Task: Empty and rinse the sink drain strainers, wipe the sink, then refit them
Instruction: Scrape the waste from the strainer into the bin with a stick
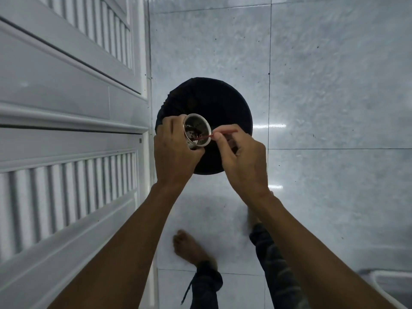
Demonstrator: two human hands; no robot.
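My left hand (172, 150) grips a round metal drain strainer (198, 132), tilted so its open side faces me, with dark bits of debris inside. It is held over a round bin lined with a black bag (214, 103) on the floor. My right hand (240, 159) pinches a thin red stick (219, 133), and the stick's tip reaches into the strainer among the debris. Only one strainer is in view.
A white louvered door (66, 130) fills the left side, close beside the bin. Pale grey floor tiles (334, 85) spread to the right. My bare feet (189, 246) stand below the bin. A white rimmed object (388, 279) shows at the lower right corner.
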